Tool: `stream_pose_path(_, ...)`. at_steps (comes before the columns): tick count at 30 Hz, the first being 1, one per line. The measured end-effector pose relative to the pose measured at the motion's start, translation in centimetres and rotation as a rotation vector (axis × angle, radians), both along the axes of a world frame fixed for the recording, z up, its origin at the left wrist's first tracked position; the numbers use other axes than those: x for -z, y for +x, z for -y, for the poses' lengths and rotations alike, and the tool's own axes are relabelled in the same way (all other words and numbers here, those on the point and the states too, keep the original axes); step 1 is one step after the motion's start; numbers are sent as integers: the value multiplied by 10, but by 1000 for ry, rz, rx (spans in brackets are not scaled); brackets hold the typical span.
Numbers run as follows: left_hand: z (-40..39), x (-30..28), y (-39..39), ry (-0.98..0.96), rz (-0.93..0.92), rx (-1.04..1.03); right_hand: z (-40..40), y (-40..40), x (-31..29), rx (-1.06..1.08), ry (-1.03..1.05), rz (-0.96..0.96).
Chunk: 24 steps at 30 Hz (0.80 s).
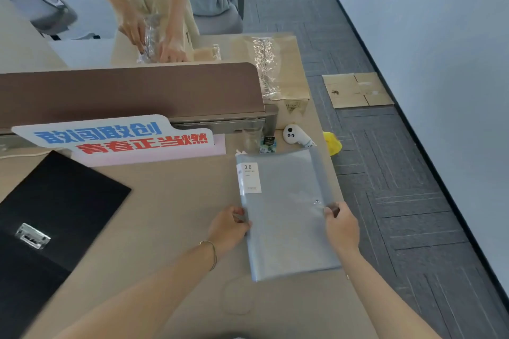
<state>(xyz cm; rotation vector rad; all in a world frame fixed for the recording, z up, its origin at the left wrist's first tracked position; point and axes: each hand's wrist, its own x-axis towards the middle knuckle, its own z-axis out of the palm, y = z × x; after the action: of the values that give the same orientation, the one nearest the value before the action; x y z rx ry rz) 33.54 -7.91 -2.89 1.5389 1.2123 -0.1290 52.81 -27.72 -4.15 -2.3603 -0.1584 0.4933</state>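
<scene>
A grey-blue plastic pocket folder [283, 212] with a white "20" label lies on the beige desk [170, 206], near its right edge. My left hand [228, 228] pinches the folder's left edge about halfway down. On the opposite edge, my right hand [341, 226] grips the folder with curled fingers. Both forearms reach in from the bottom of the view.
A black clipboard [52, 217] lies at the left. A sign with blue and red characters [118, 135] leans on a brown divider [129, 91]. A clear cup [251, 135], white controller [297, 135] and yellow object [332, 143] sit behind the folder. Another person [154, 22] handles plastic wrap beyond the divider.
</scene>
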Motion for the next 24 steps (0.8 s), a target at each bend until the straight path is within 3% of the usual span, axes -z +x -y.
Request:
stream_pose_path(11, 8, 26, 15, 4, -59, 13, 12, 12, 33, -58, -89, -76)
stream_pose_path(24, 7, 24, 16, 21, -53, 35, 16, 6, 40, -242, -326, 6)
